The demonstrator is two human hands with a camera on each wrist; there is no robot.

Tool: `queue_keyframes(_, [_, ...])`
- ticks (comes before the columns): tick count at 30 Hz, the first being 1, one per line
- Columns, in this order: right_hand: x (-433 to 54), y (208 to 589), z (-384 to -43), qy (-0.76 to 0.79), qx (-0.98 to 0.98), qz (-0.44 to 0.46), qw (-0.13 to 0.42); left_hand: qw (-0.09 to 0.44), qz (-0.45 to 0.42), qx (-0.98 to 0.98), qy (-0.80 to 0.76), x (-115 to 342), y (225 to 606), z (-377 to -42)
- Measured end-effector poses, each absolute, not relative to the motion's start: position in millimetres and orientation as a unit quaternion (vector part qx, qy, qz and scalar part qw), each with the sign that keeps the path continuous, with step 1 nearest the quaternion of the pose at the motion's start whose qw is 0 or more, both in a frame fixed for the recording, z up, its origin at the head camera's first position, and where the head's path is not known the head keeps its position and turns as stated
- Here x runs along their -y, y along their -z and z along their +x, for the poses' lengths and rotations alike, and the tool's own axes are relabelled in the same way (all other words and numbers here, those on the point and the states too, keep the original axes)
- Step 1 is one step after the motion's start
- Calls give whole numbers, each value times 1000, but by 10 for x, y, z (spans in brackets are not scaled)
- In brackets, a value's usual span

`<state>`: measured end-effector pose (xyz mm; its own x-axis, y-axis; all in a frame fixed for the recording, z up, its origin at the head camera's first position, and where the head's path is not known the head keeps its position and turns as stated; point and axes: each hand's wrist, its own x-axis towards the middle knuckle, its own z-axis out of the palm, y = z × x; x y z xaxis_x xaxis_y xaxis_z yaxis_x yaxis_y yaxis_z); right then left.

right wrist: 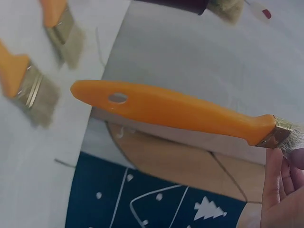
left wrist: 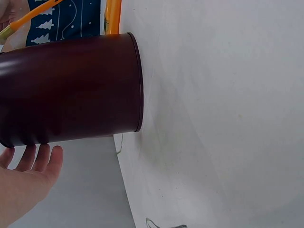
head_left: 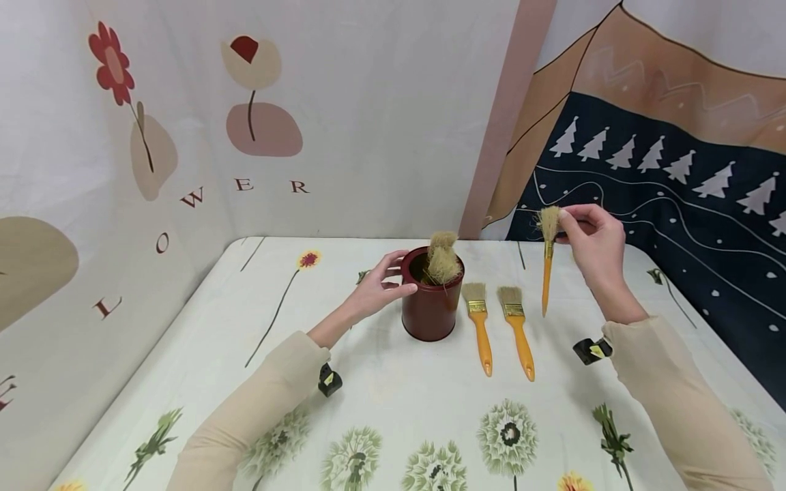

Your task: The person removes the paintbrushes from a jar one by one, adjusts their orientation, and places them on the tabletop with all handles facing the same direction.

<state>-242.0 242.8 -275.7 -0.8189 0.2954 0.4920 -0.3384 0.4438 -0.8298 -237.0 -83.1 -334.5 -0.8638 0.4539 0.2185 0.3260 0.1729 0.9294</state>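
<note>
My right hand (head_left: 592,242) pinches a paintbrush (head_left: 547,266) by its pale bristles, with the orange handle hanging down above the table. In the right wrist view, the brush's handle (right wrist: 166,104) shows a hole near its end. My left hand (head_left: 377,286) touches the left side of a dark red can (head_left: 431,310), fingers spread near its rim. Its fingertips (left wrist: 43,154) also meet the can's wall in the left wrist view. Tan bristles (head_left: 444,259) stick up out of the can; what lies below them is hidden.
Two more paintbrushes, one nearer the can (head_left: 480,331) and one farther right (head_left: 518,334), lie on the flower-printed tablecloth (head_left: 393,382), bristles pointing away. A white printed cloth (head_left: 381,102) and a dark tree-patterned cloth (head_left: 694,211) hang behind the table.
</note>
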Motion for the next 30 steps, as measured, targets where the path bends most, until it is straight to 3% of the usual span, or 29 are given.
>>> queue_keyframes(14, [-2700,3040,-2384,-502,823,-58,258,52,257,-764,-590,835,3350,-2375])
queue_keyframes(25, [-3659,4258,-3324,-455,856,-69,235,53,255,-764,-591,848,3416,-2431])
queue_keyframes(30, [-3762,4536,-3452,-412,877,-65,240,49,253,-765,-590,859,3577,-2558])
